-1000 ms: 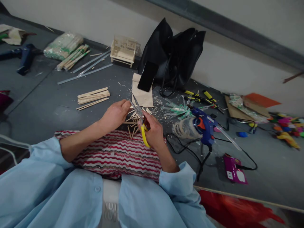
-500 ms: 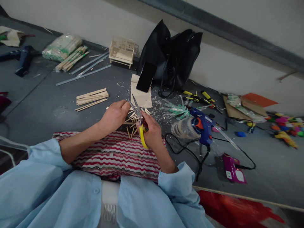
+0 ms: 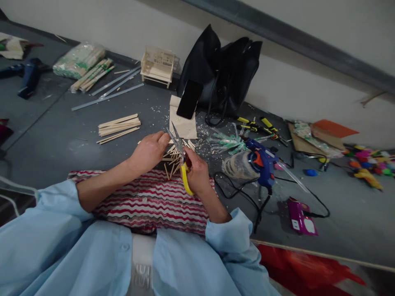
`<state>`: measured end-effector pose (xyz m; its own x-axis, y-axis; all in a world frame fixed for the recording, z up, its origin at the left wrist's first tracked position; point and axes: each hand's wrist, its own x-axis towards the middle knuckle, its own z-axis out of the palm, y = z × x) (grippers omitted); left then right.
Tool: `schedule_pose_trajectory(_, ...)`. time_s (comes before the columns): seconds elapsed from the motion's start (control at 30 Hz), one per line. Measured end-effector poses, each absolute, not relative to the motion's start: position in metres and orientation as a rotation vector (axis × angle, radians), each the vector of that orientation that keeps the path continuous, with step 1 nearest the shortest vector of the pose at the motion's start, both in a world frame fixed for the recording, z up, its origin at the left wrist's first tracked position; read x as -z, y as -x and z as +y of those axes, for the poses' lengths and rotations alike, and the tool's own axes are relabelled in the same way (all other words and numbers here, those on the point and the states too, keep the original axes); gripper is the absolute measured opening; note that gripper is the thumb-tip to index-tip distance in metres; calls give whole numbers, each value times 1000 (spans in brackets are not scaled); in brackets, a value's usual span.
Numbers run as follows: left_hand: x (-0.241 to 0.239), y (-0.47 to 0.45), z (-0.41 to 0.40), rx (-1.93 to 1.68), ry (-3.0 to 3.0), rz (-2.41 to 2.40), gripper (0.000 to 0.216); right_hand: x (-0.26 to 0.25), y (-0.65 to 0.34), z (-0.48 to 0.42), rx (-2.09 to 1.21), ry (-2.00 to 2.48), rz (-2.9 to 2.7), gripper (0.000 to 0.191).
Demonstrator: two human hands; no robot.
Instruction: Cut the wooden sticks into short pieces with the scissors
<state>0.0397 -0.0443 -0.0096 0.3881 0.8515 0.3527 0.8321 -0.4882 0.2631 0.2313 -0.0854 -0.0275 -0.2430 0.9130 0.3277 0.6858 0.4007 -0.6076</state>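
Note:
My right hand (image 3: 197,169) is closed round the yellow-handled scissors (image 3: 178,142), whose blades stand apart and point away from me. My left hand (image 3: 150,151) pinches a thin wooden stick (image 3: 139,142) beside the blade tips. Only a short end of that stick shows to the left of the hand; the fingers hide the rest. Under and between both hands lies a loose heap of short cut sticks (image 3: 173,158). Farther left, a bundle of longer wooden sticks (image 3: 119,128) rests on the grey table (image 3: 77,144).
A black phone (image 3: 189,100) lies on brown paper (image 3: 182,128) before a black bag (image 3: 222,74). A small wooden bench model (image 3: 157,68) stands at the back. To the right are a blue glue gun (image 3: 265,164), its cord, and a purple box (image 3: 300,218). Striped cloth (image 3: 148,201) lies nearest me.
Both hands stay almost in place, with the scissor blades still apart. The view has shifted very slightly.

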Motion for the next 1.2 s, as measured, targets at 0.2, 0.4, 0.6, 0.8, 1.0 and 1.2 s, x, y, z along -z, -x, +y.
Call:
schedule_pose_trajectory(0.2,8,-37,-43,-754,-2494,1484,18,26,-231,-83,-550,1437,-1947,46)
schedule_pose_trajectory(0.4,2,-30,-43,-1111,-2368,1250,26,26,-232,-82,-538,1490,-1933,44)
schedule_pose_trajectory(0.6,1,-33,-47,-1120,-2490,1188,20,27,-228,-86,-529,1435,-2001,53)
schedule_pose_trajectory(0.8,3,-33,-48,-1176,-2516,1201,16,27,-225,-91,-521,1422,-2006,53)
schedule_pose_trajectory(1.0,1,-33,-49,-1318,-2480,1064,14,24,-224,-93,-540,1433,-2016,56)
schedule_pose_trajectory(1.2,5,-36,-51,-1373,-2467,1082,12,21,-222,-92,-556,1453,-2027,58)
